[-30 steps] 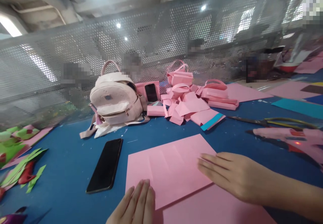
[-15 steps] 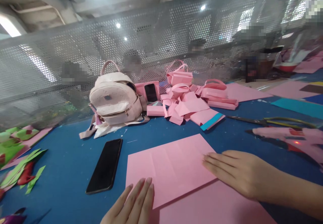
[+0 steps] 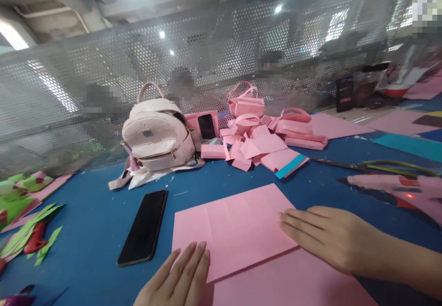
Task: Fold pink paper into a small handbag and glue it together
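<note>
Left hand [image 3: 176,276] palm-down, fingers straight, on near left corner of pink sheet [image 3: 238,232]; right hand [image 3: 331,237] also flat, fingers extended, fingertips on the sheet's right edge. Sheet is near center, faint creases across it, overlying a larger pink layer [image 3: 276,285] on the near side. Black phone [image 3: 143,228] lies just left of sheet on blue table [image 3: 86,214]. Green strips [image 3: 31,232] and a red item [image 3: 36,239] farther left. Right: scissors [image 3: 357,166], just beyond pink glue gun [image 3: 380,182], red light lit. Far: pale backpack [image 3: 159,135] left of pink paper pile [image 3: 255,145], perforated screen [image 3: 214,53] behind.
</note>
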`<state>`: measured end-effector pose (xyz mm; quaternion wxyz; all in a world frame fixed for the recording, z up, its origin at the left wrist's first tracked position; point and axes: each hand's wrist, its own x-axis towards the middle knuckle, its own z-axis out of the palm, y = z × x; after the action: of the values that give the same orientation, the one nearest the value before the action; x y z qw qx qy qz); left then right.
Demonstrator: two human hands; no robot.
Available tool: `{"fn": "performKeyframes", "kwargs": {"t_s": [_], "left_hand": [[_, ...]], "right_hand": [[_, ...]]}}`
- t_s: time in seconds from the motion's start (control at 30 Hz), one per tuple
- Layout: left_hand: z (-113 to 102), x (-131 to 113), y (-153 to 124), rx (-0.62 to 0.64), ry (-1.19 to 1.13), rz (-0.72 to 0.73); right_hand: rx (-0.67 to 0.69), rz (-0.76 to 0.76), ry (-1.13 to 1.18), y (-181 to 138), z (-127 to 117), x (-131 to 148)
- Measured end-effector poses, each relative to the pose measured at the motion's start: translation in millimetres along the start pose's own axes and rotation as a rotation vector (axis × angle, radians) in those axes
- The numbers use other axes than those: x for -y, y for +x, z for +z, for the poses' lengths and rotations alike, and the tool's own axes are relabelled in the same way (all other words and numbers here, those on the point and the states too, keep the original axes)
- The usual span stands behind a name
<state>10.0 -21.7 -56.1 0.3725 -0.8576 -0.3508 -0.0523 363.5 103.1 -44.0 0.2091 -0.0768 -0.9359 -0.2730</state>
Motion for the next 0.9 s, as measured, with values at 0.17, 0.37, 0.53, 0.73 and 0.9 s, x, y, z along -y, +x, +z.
{"fn": "performKeyframes", "kwargs": {"t_s": [0.17, 0.37, 0.53, 0.73, 0.9], "left_hand": [[-0.9, 18.3, 0.6, 0.042, 0.059, 0.129], [-8.8, 16.9, 8.1, 0.047, 0.004, 0.086], [-12.9, -11.4, 50.7, -0.186, -0.233, -0.063], [11.1, -39.6, 87.3, -0.399, -0.38, -0.11], [25.3, -43.7, 89.7, -0.36, -0.388, -0.095]], "right_hand": [[0.012, 0.003, 0.052, 4.8, -2.3, -2.6], [-0.024, -0.03, 0.166, 19.4, -4.8, 3.7], [-0.018, -0.057, 0.232, 23.4, 1.6, 9.5], [-0.004, -0.072, 0.274, 23.9, 4.9, 7.8], [0.03, -0.072, 0.339, 26.9, 8.1, 3.7]]}}
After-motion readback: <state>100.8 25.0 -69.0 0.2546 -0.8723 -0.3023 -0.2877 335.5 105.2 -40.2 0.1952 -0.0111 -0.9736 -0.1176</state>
